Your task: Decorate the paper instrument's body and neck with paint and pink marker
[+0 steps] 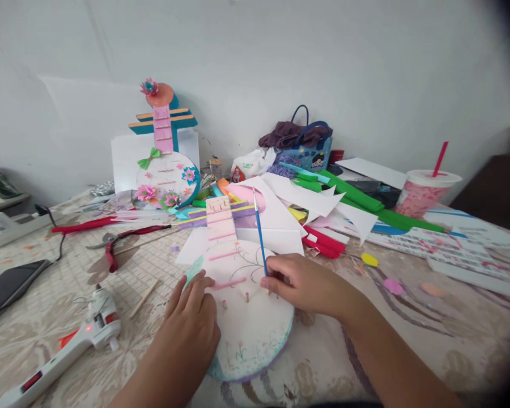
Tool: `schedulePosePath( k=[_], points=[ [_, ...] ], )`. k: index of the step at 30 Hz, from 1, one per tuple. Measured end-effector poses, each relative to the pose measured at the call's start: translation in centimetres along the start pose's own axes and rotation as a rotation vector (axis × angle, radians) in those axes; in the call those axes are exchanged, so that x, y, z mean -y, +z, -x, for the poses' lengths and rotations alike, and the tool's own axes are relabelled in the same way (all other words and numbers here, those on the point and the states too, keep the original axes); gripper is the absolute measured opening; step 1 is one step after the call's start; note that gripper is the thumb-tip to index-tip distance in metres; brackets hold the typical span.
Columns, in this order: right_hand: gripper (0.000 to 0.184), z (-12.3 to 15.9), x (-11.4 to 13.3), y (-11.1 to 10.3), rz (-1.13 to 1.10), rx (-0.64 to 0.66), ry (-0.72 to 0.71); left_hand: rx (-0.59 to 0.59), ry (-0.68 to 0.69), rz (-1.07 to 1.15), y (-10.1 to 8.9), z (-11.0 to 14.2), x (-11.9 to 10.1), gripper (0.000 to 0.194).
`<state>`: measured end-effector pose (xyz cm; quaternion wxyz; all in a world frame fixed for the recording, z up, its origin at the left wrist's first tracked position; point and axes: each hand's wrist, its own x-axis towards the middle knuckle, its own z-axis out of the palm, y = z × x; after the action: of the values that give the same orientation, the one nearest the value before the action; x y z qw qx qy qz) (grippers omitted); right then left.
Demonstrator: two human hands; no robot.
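Observation:
A flat paper craft (255,328), with a round white body, pink bars and painted curling stems, lies on the table before me. Its neck (220,224) points away and has purple and yellow strips across it. My left hand (195,317) rests on the body's left side, fingers spread and slightly bent. At the right side of the body, my right hand (297,283) pinches a thin blue paintbrush (260,238), bristles up and handle end down at the fingertips. Small pegs (247,297) stick up from the body between my hands. The fingertips' far side is hidden.
A white glue gun (89,334) with a red light lies at left, near a wooden stick (145,297) and pliers (114,243). A similar decorated craft (165,170) leans at the back. Coloured paper (348,190) is heaped behind; a cup with a straw (427,192) stands right.

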<state>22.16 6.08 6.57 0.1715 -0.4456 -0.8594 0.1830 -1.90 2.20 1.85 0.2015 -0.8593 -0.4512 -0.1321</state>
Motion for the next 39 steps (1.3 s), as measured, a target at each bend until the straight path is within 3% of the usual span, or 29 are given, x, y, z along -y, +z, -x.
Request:
schedulePosePath(
  k=[8, 15, 21, 25, 29, 34, 39],
  points=[
    [0.025, -0.1, 0.1, -0.1, 0.004, -0.005, 0.01, -0.026, -0.037, -0.068, -1.0, -0.6, 0.1, 0.022],
    [0.025, -0.1, 0.1, -0.1, 0.003, -0.003, 0.014, -0.069, -0.114, 0.041, -2.5, -1.7, -0.2, 0.019],
    [0.026, 0.0, 0.1, 0.1, -0.001, 0.0, 0.017, -0.029, -0.139, 0.093, -2.1, -0.9, 0.3, 0.012],
    [0.024, 0.0, 0.1, -0.1, -0.012, -0.01, -0.003, -0.12, -0.136, 0.044, -1.3, -0.1, 0.4, 0.011],
    [0.023, -0.1, 0.0, -0.1, -0.039, -0.059, -0.028, -0.237, -0.145, 0.054, -0.4, 0.7, -0.1, 0.012],
    [0.021, -0.4, 0.2, 0.2, -0.14, -0.181, -0.038, -0.363, -0.139, 0.255, -0.1, 2.0, -0.9, 0.013],
    [0.012, 0.0, 0.9, 0.4, -0.394, -0.281, -0.086, -0.315, -0.119, 0.238, -0.2, 3.0, -1.2, 0.017]
  ],
)
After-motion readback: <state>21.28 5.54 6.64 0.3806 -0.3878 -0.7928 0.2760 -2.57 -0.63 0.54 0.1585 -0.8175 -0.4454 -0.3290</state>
